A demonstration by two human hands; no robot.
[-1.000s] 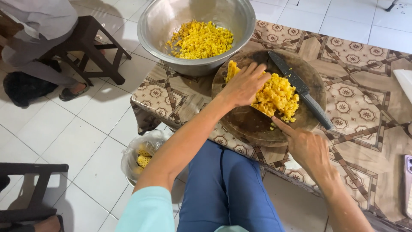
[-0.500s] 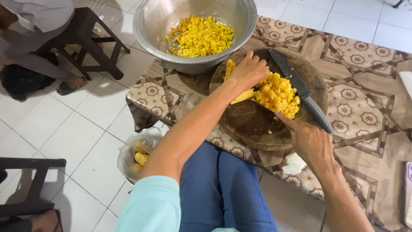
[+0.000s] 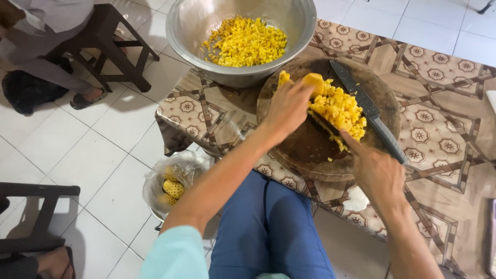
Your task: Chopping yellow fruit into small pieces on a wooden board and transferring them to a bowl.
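Observation:
A round dark wooden cutting board (image 3: 310,150) lies on the patterned table and carries a pile of chopped yellow fruit (image 3: 343,111). My left hand (image 3: 289,106) is at the pile's left side, its fingers closed around a larger yellow fruit chunk (image 3: 315,82). My right hand (image 3: 380,173) holds nothing and reaches in from the lower right, its index fingertip touching the pile's near edge. A long knife (image 3: 369,111) lies loose on the board to the right of the pile. Behind the board, a big metal bowl (image 3: 237,77) holds more diced fruit (image 3: 245,41).
The table's patterned cloth (image 3: 439,129) extends right. On the tiled floor by my knees sits a plastic bag of peels (image 3: 173,181). A dark stool (image 3: 113,41) and a seated person (image 3: 41,31) are at upper left, another chair (image 3: 31,217) at lower left.
My left hand has stayed at the pile's left side and now grips a chunk raised at the far edge. My right fingertip has pushed up against the pile.

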